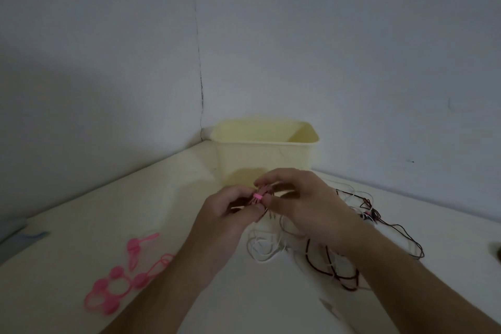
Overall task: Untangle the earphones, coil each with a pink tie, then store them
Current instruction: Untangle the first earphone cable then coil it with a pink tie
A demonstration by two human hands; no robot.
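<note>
While both hands pinch a small coiled earphone bundle (260,198) wrapped in a pink silicone tie (257,196), left hand (225,214) and right hand (303,206) fingers curl tightly before the pale yellow plastic bin (271,157).

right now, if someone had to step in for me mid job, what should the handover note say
Left hand and right hand: both pinch a small coil of cable with a pink tie around it, held above the table.
Spare pink ties lie on the table to the left.
The tangled earphones, white and dark cables, lie to the right under the right forearm.
The yellow bin stands behind the hands; its contents cannot be seen.
Done: one coil nearly tied.
Left: finish it, store it, untangle and tie the rest.
</note>
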